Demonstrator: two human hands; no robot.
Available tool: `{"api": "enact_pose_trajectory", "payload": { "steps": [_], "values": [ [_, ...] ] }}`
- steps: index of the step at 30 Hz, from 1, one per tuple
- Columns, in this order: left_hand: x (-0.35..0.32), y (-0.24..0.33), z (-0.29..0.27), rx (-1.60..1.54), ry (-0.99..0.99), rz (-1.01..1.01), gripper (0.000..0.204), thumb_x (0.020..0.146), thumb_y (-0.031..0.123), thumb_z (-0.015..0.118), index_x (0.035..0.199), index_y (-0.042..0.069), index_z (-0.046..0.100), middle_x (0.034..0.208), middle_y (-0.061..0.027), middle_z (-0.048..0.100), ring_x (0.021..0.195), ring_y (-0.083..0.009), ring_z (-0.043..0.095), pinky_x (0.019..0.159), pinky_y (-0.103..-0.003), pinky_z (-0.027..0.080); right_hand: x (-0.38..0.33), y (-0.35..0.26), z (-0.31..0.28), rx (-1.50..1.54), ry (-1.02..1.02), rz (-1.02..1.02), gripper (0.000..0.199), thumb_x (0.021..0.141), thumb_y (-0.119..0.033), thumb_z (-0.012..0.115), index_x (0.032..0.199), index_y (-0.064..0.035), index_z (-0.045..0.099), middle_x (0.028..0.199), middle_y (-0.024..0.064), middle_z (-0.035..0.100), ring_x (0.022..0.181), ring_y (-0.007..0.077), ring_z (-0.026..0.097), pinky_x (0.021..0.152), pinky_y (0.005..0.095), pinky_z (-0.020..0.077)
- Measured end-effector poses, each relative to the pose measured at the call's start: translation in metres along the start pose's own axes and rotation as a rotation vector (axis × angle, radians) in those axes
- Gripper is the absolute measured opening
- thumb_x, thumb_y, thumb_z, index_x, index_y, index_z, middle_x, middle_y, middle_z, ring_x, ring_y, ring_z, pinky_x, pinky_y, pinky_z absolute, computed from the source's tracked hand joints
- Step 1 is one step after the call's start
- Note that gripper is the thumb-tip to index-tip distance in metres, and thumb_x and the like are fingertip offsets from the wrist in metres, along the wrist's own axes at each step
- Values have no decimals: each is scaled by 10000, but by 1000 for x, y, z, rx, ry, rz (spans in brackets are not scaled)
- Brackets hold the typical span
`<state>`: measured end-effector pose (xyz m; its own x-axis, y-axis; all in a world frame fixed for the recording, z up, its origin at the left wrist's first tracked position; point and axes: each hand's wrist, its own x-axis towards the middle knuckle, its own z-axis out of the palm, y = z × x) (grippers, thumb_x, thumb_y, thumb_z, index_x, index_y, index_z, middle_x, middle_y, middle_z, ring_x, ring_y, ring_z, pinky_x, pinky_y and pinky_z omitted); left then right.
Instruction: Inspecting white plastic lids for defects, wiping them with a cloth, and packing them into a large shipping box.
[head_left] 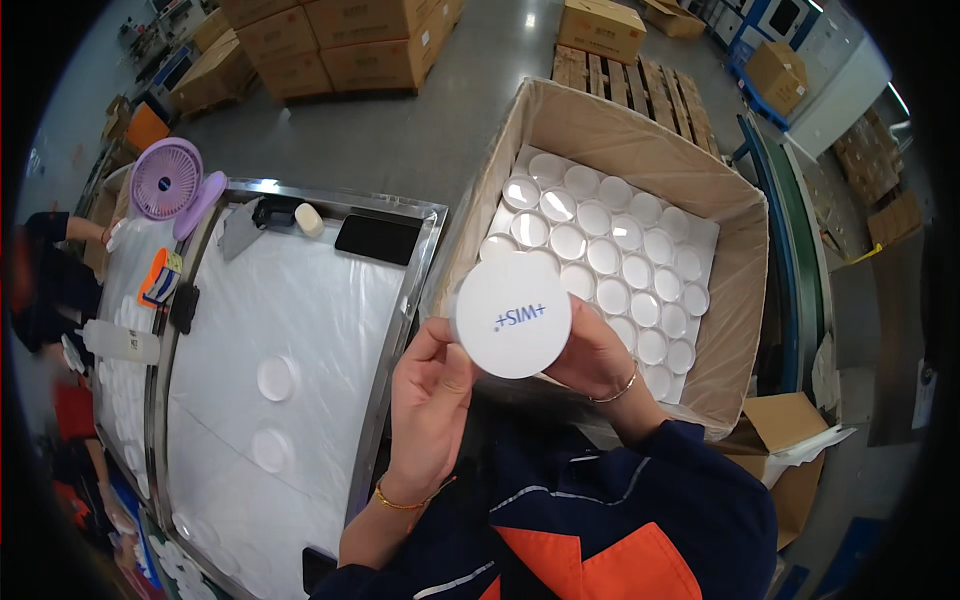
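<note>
Between my two hands is a white round lid with blue print on its face, raised over the near left part of a lined carton. My left hand (432,405) pinches the lid (513,345) at its lower left edge, thumb in front. At its right edge, my right hand (598,358) grips it, with the fingers partly hidden behind. Inside the carton (738,300), many similar white round lids (602,252) lie in rows on a white sheet. Two more white round pieces (274,379) rest on the film-covered table to my left.
The metal-edged table (330,310) carries a black phone (378,238) near its far right corner. A purple fan (168,180) and a white bottle (125,341) stand further left, near another person's arm. Stacked cartons (345,45) and a wooden pallet (640,85) are beyond.
</note>
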<state>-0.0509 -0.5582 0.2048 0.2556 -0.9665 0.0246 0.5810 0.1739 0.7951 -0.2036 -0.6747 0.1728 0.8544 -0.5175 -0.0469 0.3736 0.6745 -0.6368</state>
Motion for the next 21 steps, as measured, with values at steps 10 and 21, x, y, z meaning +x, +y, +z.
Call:
{"api": "enact_pose_trajectory", "payload": {
  "steps": [10,21],
  "values": [
    [-15,7,7,-25,-11,61,332,1015,272,548,1214,10,504,1100,-37,625,1044,-86,591,957,-247,451,1,15,9,114,-88,-90,703,878,-364,710,1415,-21,413,1318,109,567,1216,237,562,1023,436,462],
    [-30,-22,-92,1225,370,287,327,927,46,546,1242,-38,531,1307,-165,540,1233,-284,501,1083,-398,353,-15,-133,-191,-1189,551,-506,162,977,-201,595,934,-45,591,892,4,625,837,145,631,768,321,510]
  ]
}}
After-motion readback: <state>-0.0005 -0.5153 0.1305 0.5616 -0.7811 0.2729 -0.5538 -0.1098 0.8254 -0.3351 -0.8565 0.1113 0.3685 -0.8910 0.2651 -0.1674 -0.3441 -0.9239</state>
